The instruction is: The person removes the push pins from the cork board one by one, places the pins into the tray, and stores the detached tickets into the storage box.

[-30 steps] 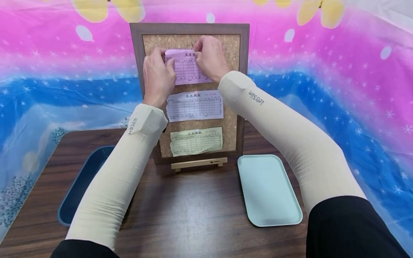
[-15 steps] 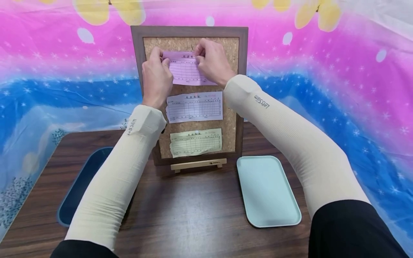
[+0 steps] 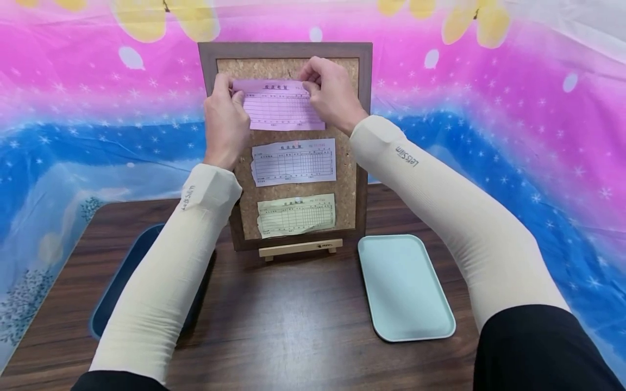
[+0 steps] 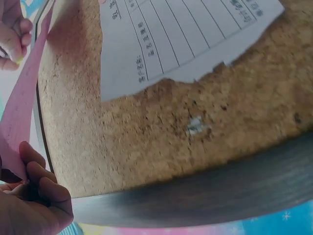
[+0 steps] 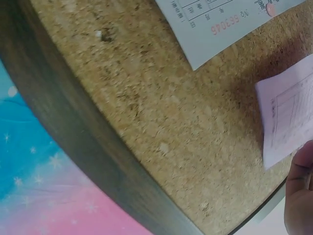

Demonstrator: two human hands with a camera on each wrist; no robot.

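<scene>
My left hand [image 3: 227,125] pinches the upper left corner of a pink printed receipt slip [image 3: 281,111], held in front of the corkboard [image 3: 293,187]. In the left wrist view the slip stands away from the cork. My right hand [image 3: 335,92] has its fingers curled near the slip's upper right part, hiding that corner in the head view. A small yellow bit, apparently a push pin [image 4: 19,61], shows at its fingertips. Below are a white receipt slip [image 3: 293,168] with a pink pin [image 5: 271,9], and a green receipt slip [image 3: 295,217] with a pale pin.
The brown-framed board stands on a small wooden easel [image 3: 300,248] on a dark wooden table [image 3: 279,320]. A pale green tray [image 3: 407,288] lies at the right. A dark blue tray [image 3: 124,271] is partly behind the left forearm. A patterned cloth [image 3: 440,108] hangs behind.
The left hand has shifted left with the pink slip's left edge. My right hand has moved slightly right, and more of the slip's face shows between the hands, lying straighter.
</scene>
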